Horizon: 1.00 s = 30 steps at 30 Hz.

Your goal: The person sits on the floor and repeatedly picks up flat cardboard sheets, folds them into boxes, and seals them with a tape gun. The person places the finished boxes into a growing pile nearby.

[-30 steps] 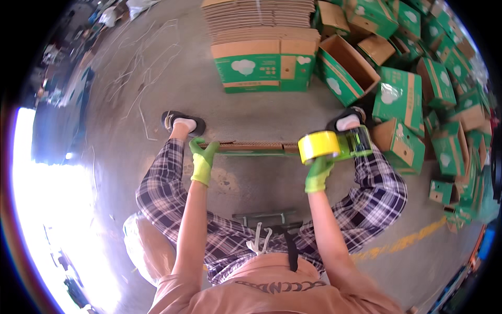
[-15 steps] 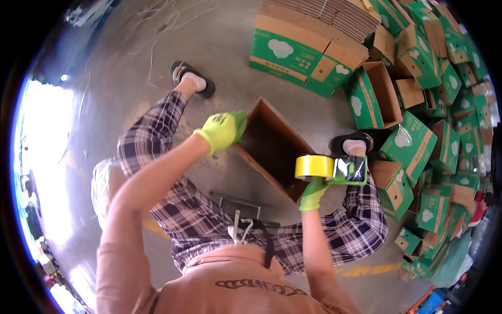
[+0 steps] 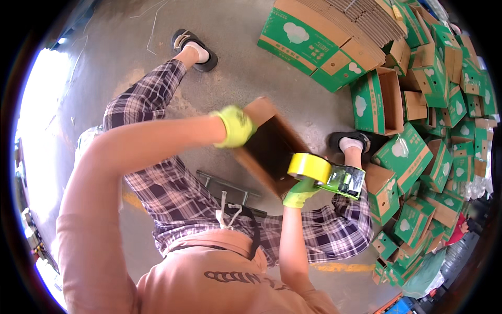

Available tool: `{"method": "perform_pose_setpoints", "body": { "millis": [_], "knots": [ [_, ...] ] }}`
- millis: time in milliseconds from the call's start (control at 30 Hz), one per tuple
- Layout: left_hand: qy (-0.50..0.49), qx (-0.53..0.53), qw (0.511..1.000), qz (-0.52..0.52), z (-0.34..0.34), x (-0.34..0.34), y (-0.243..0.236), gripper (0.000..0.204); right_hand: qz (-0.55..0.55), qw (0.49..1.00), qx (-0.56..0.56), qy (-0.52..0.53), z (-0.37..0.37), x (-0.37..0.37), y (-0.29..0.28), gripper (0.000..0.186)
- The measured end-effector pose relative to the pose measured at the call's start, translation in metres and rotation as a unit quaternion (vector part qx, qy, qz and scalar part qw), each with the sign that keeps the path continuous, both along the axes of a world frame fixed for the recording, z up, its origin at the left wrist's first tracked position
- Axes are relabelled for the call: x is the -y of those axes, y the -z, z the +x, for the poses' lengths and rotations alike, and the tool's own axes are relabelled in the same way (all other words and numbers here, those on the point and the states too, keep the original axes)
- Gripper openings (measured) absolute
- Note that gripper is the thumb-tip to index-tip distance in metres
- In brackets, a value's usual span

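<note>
Carton (image 3: 261,112) between my legs, tape dispenser (image 3: 345,180) in my right hand (image 3: 301,192)

An open-mouthed cardboard carton sits at a slant between my plaid-trousered legs (image 3: 183,193), its mouth turned up toward me and its inside too dark to show the bottom. My hands are well apart. The gloved right one is wrapped around the dispenser at the carton's near right end, with the fat roll of yellow tape (image 3: 308,167) at its left side; I can't tell whether it touches the cardboard. My left hand (image 3: 234,126) is at the far left rim, blurred, the fingers hidden, so I can't tell whether they grip the edge.

I judge the carton light and fairly stiff: firm along its folds and corners, bendier in the middle of a long wall. A corner or the doubled rim looks the best place to hold. The dispenser should feel heavier, weighted toward the full roll, so the handle is the place for it; the tape's face is probably slick.

Beyond stands a stack of flattened cartons (image 3: 314,47); to my right is a heap of green boxes (image 3: 405,149).
</note>
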<state>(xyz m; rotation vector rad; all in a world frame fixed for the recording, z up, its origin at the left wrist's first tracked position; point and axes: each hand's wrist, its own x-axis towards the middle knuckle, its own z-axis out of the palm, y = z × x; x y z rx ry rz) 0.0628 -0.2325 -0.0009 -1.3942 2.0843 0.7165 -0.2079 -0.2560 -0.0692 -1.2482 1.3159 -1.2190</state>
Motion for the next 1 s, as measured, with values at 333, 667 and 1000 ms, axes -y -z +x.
{"method": "perform_pose_setpoints", "body": {
  "millis": [333, 667, 1000],
  "knots": [
    [-0.235, -0.141, 0.959, -0.078, 0.009, -0.017, 0.035, 0.024, -0.135, 0.908, -0.135, -0.374, 0.023, 0.031, 0.033, 0.026],
    [-0.115, -0.183, 0.957, -0.193, 0.035, -0.039, 0.014, 0.036, 0.265, 0.807, 0.335, -0.408, 0.078, 0.055, -0.009, 0.037],
    [-0.585, -0.349, 0.715, -0.159, 0.005, -0.014, 0.065, 0.122, -0.005, 0.969, -0.028, -0.245, 0.03, 0.08, 0.032, 0.03]
  ]
}}
